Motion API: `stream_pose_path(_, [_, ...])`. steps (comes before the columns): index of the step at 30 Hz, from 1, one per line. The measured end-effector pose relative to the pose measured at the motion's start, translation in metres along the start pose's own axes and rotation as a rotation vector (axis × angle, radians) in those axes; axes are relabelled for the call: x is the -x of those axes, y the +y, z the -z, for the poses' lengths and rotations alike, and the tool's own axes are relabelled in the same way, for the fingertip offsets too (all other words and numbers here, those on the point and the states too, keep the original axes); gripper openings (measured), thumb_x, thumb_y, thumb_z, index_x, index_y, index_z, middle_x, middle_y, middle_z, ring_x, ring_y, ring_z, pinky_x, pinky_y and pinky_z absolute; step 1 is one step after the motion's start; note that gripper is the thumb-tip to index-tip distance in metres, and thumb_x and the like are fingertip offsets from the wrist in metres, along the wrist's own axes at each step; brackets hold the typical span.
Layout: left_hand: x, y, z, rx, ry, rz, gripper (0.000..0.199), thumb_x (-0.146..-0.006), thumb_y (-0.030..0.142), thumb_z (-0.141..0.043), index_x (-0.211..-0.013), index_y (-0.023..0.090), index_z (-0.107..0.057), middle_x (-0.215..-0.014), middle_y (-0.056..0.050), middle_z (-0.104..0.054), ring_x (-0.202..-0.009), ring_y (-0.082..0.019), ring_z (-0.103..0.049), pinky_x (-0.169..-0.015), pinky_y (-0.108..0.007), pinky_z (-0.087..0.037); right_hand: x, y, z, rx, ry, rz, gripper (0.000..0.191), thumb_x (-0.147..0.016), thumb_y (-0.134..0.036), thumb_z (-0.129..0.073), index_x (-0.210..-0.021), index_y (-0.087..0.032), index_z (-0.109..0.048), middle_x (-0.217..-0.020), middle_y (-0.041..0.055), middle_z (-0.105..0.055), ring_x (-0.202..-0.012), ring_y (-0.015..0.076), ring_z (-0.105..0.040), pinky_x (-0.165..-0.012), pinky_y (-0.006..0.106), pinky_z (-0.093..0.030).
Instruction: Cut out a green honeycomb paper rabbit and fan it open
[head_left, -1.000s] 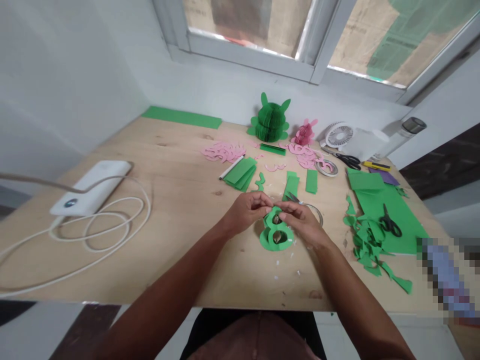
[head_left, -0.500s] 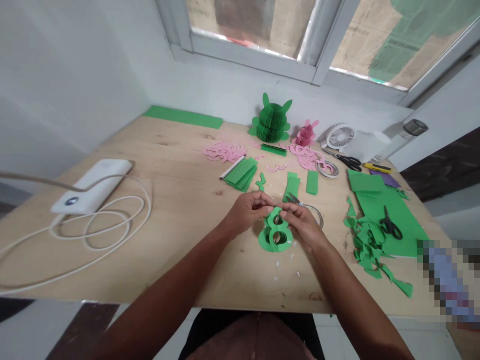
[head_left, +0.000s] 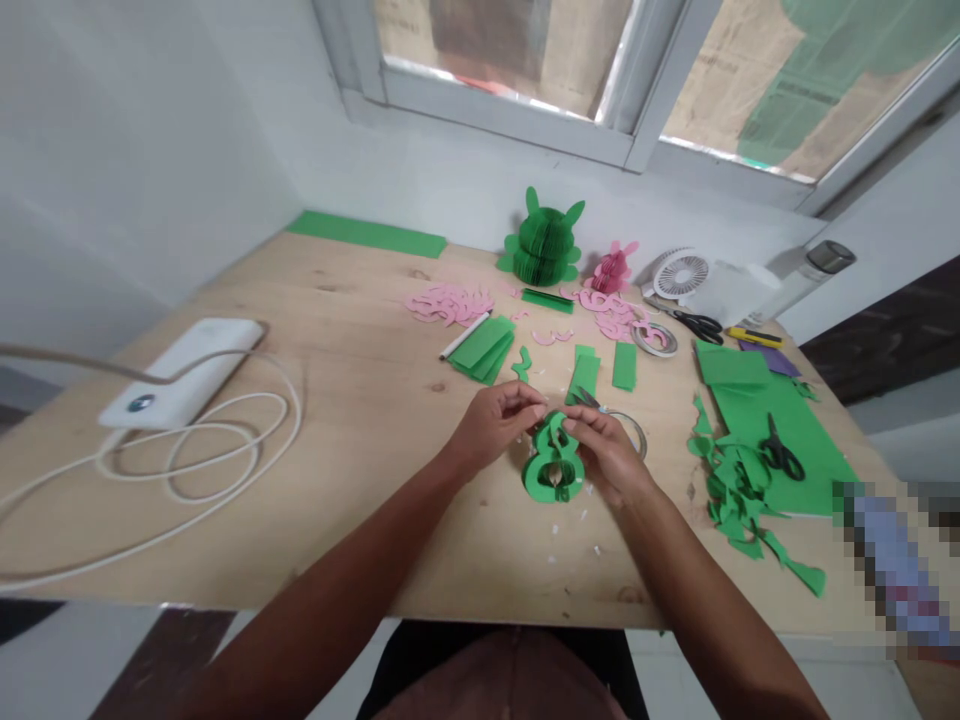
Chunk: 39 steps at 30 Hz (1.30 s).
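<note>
A green paper cutout shaped like a figure eight (head_left: 535, 480) stands in layers near the table's front middle. My right hand (head_left: 606, 445) pinches its top edge from the right. My left hand (head_left: 499, 425) is closed, thumb against fingers, at the upper left of the cutout; what is between its fingertips is too small to make out. Just beyond the hands lie small scissors (head_left: 586, 398), a roll of tape (head_left: 634, 432) and folded green strips (head_left: 585, 370). Tiny white scraps dot the wood beside the cutout.
A white power bank (head_left: 184, 375) with looped cable lies left. Green scraps (head_left: 739, 485) and black-handled scissors (head_left: 781, 450) lie right. Behind are pink scraps (head_left: 450, 303), a green paper figure (head_left: 544, 245), a pink one (head_left: 613, 268), a fan (head_left: 681, 272) and a bottle (head_left: 814, 275).
The green cutout has turned and its layers have spread, showing more thickness. My left fingertips have shifted slightly away from its top. The other items stay put.
</note>
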<state>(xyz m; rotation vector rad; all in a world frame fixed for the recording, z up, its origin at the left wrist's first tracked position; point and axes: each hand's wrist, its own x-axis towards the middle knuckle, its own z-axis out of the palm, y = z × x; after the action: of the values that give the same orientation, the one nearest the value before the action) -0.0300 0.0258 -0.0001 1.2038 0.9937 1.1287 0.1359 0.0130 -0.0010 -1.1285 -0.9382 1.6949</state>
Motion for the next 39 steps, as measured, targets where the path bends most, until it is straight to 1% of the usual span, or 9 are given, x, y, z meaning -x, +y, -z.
stream_pose_path(4, [0.0,-0.003,-0.001,-0.039,0.075,-0.066,0.013,-0.068,0.029,-0.066,-0.071,0.017,-0.063,-0.065,-0.002,-0.064,-0.06,-0.014,-0.059,-0.057,-0.024,-0.048,-0.002,-0.001,0.001,-0.085,0.061,-0.029,0.022,-0.061,-0.029,-0.078,-0.078,-0.019,-0.069,-0.066,0.0001,-0.069,-0.055,0.0134,-0.059,-0.053,0.025,-0.046])
stream_pose_path(8, [0.008,0.001,-0.006,-0.109,0.144,-0.15,0.016,-0.074,0.03,-0.06,-0.066,0.017,-0.058,-0.059,0.0,-0.059,-0.057,-0.013,-0.056,-0.056,-0.023,-0.045,-0.006,-0.001,0.004,-0.196,0.109,-0.031,0.02,-0.062,-0.027,-0.078,-0.076,-0.018,-0.066,-0.066,-0.0013,-0.068,-0.055,0.0124,-0.058,-0.052,0.024,-0.046])
stream_pose_path(11, [0.014,0.005,-0.012,-0.205,0.105,-0.155,0.02,-0.075,0.03,-0.059,-0.06,0.017,-0.054,-0.054,0.002,-0.053,-0.053,-0.011,-0.05,-0.052,-0.022,-0.04,-0.009,0.001,0.005,-0.234,0.14,0.021,0.018,-0.063,-0.026,-0.077,-0.075,-0.018,-0.066,-0.065,-0.0014,-0.068,-0.056,0.0123,-0.059,-0.054,0.024,-0.047])
stream_pose_path(16, [0.016,0.001,-0.018,-0.312,0.052,-0.124,0.015,-0.072,0.031,-0.062,-0.068,0.017,-0.058,-0.059,0.002,-0.057,-0.053,-0.01,-0.049,-0.051,-0.021,-0.039,-0.009,0.003,0.005,-0.226,0.181,0.114,0.015,-0.065,-0.024,-0.075,-0.075,-0.019,-0.067,-0.067,-0.0016,-0.068,-0.059,0.0125,-0.061,-0.057,0.024,-0.049])
stream_pose_path(21, [0.014,-0.008,-0.02,-0.344,0.03,-0.1,0.012,-0.068,0.025,-0.064,-0.07,0.018,-0.055,-0.061,0.004,-0.057,-0.054,-0.01,-0.049,-0.052,-0.02,-0.039,-0.009,0.002,0.004,-0.262,0.219,0.15,0.015,-0.063,-0.022,-0.077,-0.074,-0.019,-0.067,-0.064,-0.0023,-0.068,-0.057,0.0107,-0.06,-0.055,0.022,-0.05])
stream_pose_path(26, [0.014,-0.012,-0.023,-0.307,0.055,-0.06,0.012,-0.067,0.022,-0.063,-0.072,0.018,-0.054,-0.066,0.003,-0.058,-0.058,-0.01,-0.053,-0.054,-0.021,-0.041,-0.008,0.002,0.003,-0.288,0.255,0.171,0.017,-0.06,-0.02,-0.078,-0.074,-0.018,-0.068,-0.062,-0.0024,-0.068,-0.054,0.01,-0.06,-0.052,0.02,-0.05])
stream_pose_path(29, [0.012,-0.014,-0.024,-0.227,0.083,-0.031,0.016,-0.066,0.022,-0.064,-0.077,0.018,-0.054,-0.074,0.0,-0.061,-0.067,-0.013,-0.058,-0.058,-0.022,-0.044,-0.009,0.002,0.002,-0.294,0.262,0.191,0.016,-0.06,-0.019,-0.077,-0.073,-0.017,-0.068,-0.063,-0.0023,-0.068,-0.054,0.0097,-0.06,-0.052,0.019,-0.05])
stream_pose_path(32, [0.011,-0.016,-0.025,-0.126,0.087,-0.001,0.016,-0.066,0.022,-0.063,-0.078,0.017,-0.054,-0.077,-0.001,-0.063,-0.073,-0.015,-0.061,-0.063,-0.025,-0.046,-0.009,0.002,0.002,-0.302,0.27,0.192,0.016,-0.06,-0.018,-0.077,-0.073,-0.017,-0.068,-0.063,-0.0018,-0.069,-0.055,0.0101,-0.061,-0.052,0.02,-0.051])
stream_pose_path(39, [0.01,-0.017,-0.025,-0.01,0.146,0.014,0.013,-0.063,0.02,-0.065,-0.069,0.016,-0.055,-0.067,0.001,-0.059,-0.063,-0.012,-0.057,-0.061,-0.023,-0.045,-0.009,0.004,0.001,-0.279,0.268,0.179,0.018,-0.06,-0.02,-0.078,-0.075,-0.016,-0.068,-0.064,-0.0005,-0.07,-0.054,0.0115,-0.062,-0.052,0.022,-0.051])
